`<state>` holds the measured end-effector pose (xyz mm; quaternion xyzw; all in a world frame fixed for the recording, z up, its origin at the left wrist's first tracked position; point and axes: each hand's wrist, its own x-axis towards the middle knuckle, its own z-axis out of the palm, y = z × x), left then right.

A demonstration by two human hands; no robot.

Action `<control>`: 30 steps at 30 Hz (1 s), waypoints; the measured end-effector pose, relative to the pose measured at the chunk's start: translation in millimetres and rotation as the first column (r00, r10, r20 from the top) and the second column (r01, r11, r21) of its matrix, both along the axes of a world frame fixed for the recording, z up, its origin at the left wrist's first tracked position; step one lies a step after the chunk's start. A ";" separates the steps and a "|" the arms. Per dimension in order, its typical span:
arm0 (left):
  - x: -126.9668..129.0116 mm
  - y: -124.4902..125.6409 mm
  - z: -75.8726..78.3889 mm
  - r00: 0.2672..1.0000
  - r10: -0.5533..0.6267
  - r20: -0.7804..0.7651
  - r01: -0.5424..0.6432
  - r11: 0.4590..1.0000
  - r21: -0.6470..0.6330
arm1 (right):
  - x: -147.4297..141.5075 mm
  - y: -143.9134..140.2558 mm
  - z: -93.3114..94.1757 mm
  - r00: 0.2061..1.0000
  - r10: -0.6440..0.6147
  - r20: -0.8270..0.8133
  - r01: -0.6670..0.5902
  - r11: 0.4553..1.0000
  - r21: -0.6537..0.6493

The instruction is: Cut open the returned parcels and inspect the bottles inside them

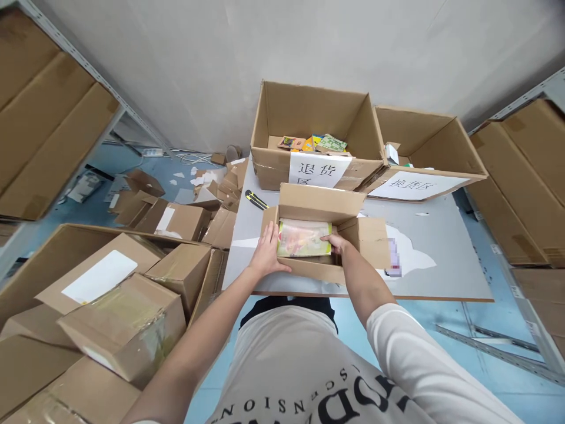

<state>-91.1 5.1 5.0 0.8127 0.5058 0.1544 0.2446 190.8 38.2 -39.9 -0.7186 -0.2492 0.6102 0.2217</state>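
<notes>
At the far left, sealed and opened parcels (119, 318) are heaped in a big carton on the floor, with more scraps of cardboard strewn toward the wall. Moving in to the grey table (441, 259), a yellow-and-black utility knife (256, 200) lies just beyond the near left corner of a small open carton (318, 268) at the table's front edge. The left hand (267, 253) rests on that carton's left side, fingers spread fairly flat and lying against the left end of a clear-wrapped packet (303, 238) that sits inside the carton. The packet's long axis runs left to right across the carton, so each hand meets one short end of it. The right hand (338, 242) reaches in from the other side, fingers curled onto the packet's right edge; whether they pinch it or only touch cannot be told. Both hands are about equally near, one at each end. Behind, a larger open box (318, 126) bearing a printed paper label holds a few small colourful packs on its floor. To its right, a second labelled box (424, 147) holds a small white item near its left wall. More stacked cartons fill the shelf at far right.
</notes>
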 end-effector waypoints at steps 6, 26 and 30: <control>-0.8 2.1 -0.2 1.000 -0.002 -0.014 0.002 1.000 -0.011 | 0.4 -12.8 27.6 0.995 -0.074 -0.068 0.078 0.995 0.061; -4.0 5.7 31.2 0.997 0.072 -0.036 -0.079 0.962 -0.262 | 12.9 -95.2 154.2 0.790 -0.326 -0.519 0.604 0.558 0.569; 29.3 -8.6 73.8 0.928 0.246 0.280 -0.195 0.961 -0.197 | -17.9 -92.8 155.1 0.737 -0.396 -0.547 0.674 0.377 0.636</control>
